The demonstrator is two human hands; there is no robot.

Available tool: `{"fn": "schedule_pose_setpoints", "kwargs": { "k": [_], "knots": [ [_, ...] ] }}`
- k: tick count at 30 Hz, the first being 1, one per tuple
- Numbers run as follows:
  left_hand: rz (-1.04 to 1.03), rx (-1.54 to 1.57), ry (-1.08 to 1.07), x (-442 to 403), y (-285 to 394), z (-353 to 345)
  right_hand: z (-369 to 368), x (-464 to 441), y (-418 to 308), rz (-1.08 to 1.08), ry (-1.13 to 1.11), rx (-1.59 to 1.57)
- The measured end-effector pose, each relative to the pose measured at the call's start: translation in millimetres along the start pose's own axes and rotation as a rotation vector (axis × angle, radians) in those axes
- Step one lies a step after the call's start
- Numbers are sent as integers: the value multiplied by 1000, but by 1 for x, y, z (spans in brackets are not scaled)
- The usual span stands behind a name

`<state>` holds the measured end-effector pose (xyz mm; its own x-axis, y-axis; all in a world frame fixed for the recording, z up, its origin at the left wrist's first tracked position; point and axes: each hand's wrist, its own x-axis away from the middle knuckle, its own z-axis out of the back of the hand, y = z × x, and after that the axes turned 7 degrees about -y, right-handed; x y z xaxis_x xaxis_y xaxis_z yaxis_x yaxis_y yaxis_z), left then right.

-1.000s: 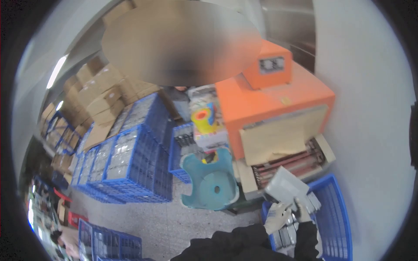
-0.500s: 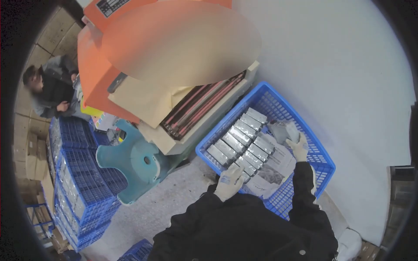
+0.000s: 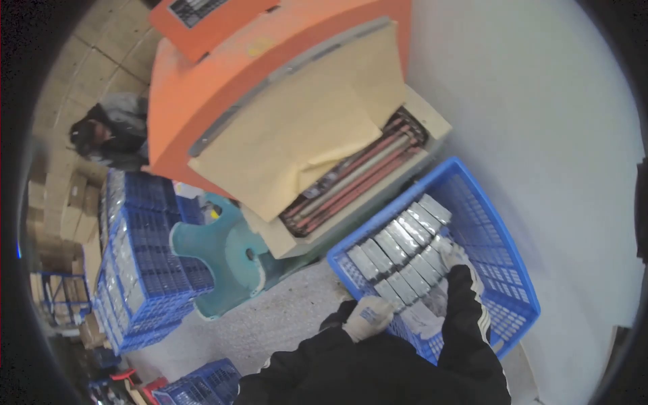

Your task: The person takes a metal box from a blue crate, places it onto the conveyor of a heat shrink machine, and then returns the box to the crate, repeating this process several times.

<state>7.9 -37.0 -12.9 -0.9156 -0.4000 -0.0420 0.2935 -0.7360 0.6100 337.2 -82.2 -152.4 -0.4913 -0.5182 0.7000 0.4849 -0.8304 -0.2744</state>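
A blue basket holds rows of silver plastic-wrapped packs, with a printed sheet partly under them. My left hand, in a whitish glove, rests at the basket's near left edge, close to the end of the rows; its fingers look curled, and whether they grip anything is hidden. Over the right end of the nearer row is my gloved right hand, its fingers down at the packs. What it holds, if anything, is hidden.
An orange machine with a tan flap and a roller conveyor stands beyond the basket. A teal stool and stacked blue crates are at left. Another person is behind the crates. A white wall rises at right.
The view has shifted, showing more of the machine. My right hand has moved from the basket's far right to the nearer row, and the pack it held now sits in or by the rows.
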Motion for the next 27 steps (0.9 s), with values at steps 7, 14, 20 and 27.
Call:
{"fn": "schedule_pose_setpoints", "kwargs": {
  "k": [7,14,20,27],
  "knots": [
    [20,104,-56,-7,4,8,19,7,-14,-153,-59,11],
    [522,597,555,-40,9,78,66,73,-140,298,543,-429],
    [693,693,717,-79,-3,179,115,122,-286,766,474,-606],
    [629,765,694,-76,12,156,119,142,-285,526,97,-850]
  ]
}}
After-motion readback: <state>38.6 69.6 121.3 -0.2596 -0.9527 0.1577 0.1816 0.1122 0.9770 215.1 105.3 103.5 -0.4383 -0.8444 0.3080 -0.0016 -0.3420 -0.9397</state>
